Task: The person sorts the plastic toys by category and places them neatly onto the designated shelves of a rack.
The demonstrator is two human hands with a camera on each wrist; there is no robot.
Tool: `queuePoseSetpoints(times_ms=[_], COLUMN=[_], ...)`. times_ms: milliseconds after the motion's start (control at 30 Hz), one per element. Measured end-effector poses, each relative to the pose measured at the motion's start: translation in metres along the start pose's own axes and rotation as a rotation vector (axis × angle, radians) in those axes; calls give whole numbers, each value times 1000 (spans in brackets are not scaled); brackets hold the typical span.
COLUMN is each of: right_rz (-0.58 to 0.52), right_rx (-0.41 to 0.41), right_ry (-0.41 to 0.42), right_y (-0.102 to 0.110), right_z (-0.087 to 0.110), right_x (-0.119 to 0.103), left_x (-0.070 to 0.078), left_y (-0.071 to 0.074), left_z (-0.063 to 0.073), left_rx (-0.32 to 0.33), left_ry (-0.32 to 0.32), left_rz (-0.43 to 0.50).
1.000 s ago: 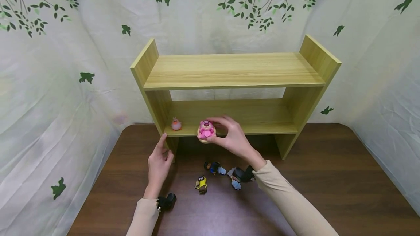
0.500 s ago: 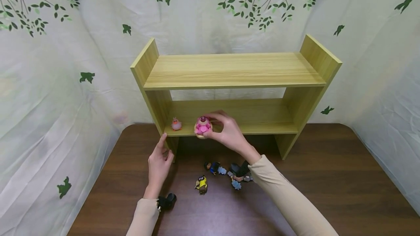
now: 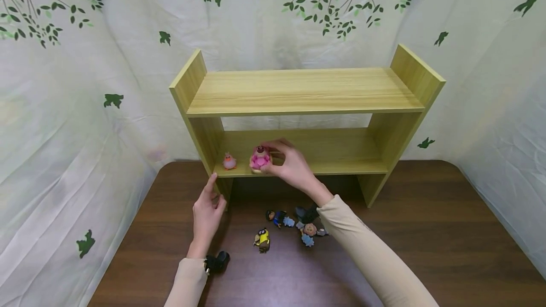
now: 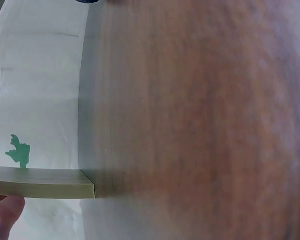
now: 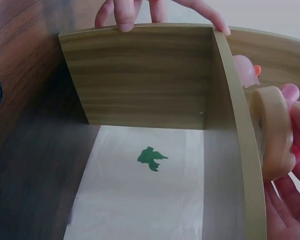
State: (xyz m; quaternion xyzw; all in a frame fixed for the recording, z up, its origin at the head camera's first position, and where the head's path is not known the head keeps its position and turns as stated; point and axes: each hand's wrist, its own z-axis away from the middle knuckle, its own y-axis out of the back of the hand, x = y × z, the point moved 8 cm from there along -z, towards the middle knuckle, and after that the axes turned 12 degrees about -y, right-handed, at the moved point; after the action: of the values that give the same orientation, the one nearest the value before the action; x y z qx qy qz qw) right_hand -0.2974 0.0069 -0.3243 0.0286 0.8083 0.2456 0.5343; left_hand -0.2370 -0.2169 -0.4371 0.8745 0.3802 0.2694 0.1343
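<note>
While the left hand [image 3: 206, 214] reaches up with its index finger extended to the front edge of the left side panel [image 3: 204, 136], the right hand [image 3: 292, 165] comes in from the opposite side at the level of the lower board [image 3: 341, 150]. The left fingers rest against the panel without grasping it; the right thumb and fingers pinch a pink bear figure [image 3: 260, 158]. The figure is bright pink with a darker snout and is joined to a thick, round, cream base [image 5: 276, 135], seen tilted in the right wrist view. It is at the front of the lower board, left of centre; whether the base touches the wood cannot be told. On the same board of the pale wooden shelf unit [image 3: 305, 90], near the left panel, stands a pale pink duck figure [image 3: 229, 161] with an orange beak. On the brown table [image 3: 405, 250] below lie a yellow figure [image 3: 263, 240] and several darker ones.
</note>
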Motion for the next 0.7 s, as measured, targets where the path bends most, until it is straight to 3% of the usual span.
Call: queuePoseSetpoints(times_ms=[700], right_rz=[-23], right_rx=[-18], right_ry=[-48], right_y=[-3], right_z=[-13], right_x=[9], left_x=[1], left_y=[-1], left_z=[-1], left_rx=[4], left_ry=[12], left_rz=[12])
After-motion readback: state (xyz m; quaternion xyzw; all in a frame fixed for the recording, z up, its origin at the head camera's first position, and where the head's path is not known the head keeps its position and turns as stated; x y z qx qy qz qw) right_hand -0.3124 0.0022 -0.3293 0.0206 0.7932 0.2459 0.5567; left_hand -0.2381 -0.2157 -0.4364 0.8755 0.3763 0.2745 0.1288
